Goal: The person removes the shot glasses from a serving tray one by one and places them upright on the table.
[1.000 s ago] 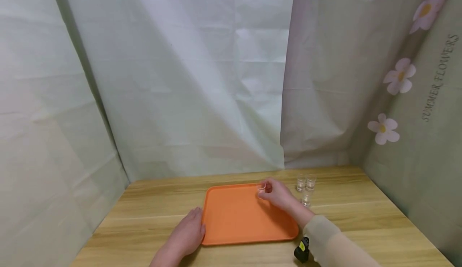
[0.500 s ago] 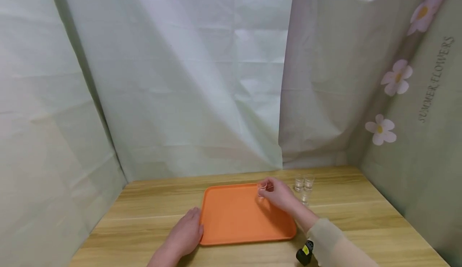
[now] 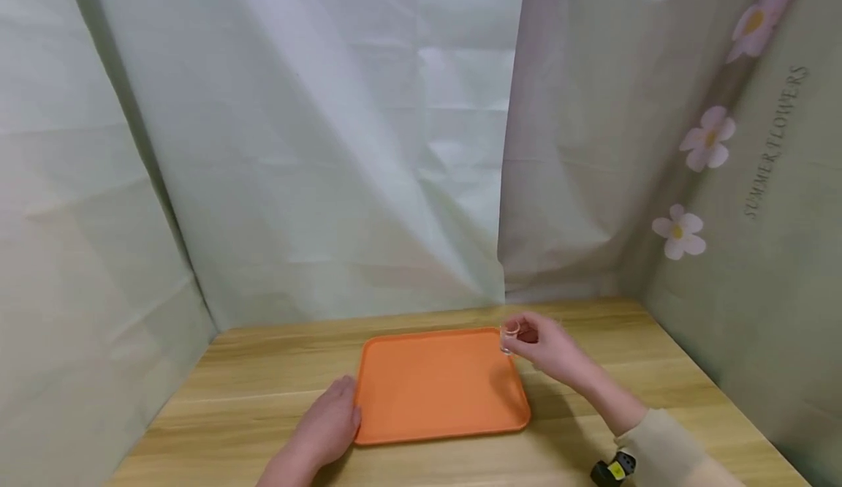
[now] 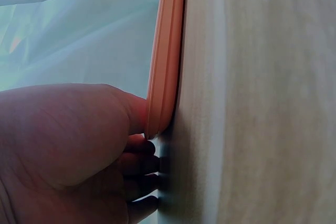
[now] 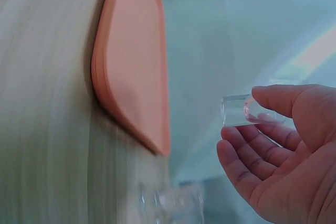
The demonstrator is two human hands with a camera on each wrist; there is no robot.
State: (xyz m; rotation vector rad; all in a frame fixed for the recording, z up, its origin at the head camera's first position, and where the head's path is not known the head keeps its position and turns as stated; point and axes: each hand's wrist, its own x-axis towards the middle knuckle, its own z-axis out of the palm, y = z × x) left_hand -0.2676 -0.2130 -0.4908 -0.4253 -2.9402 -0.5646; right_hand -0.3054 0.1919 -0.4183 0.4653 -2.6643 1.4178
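Note:
My right hand [image 3: 552,348] holds a small clear shot glass [image 3: 508,339] between thumb and fingers, above the far right corner of the orange tray [image 3: 441,384]. In the right wrist view the glass [image 5: 234,109] shows its thick clear base pointing away from the palm. My left hand [image 3: 327,421] grips the tray's left edge near the front corner. The left wrist view has the thumb at the top of the rim [image 4: 165,61], the other fingers lower and beside it. More clear glasses [image 5: 176,203] appear blurred at the bottom of the right wrist view; my right hand hides them in the head view.
The wooden table [image 3: 263,370] carries the flat tray in its middle. Pale curtains [image 3: 342,143] enclose the back and sides, with a flower print on the right one. A black device with a yellow label [image 3: 615,469] sits at my right cuff.
My right hand has moved right with the shot glass, from over the tray to its far right corner. The other glasses are now hidden behind it. My left hand stays at the tray.

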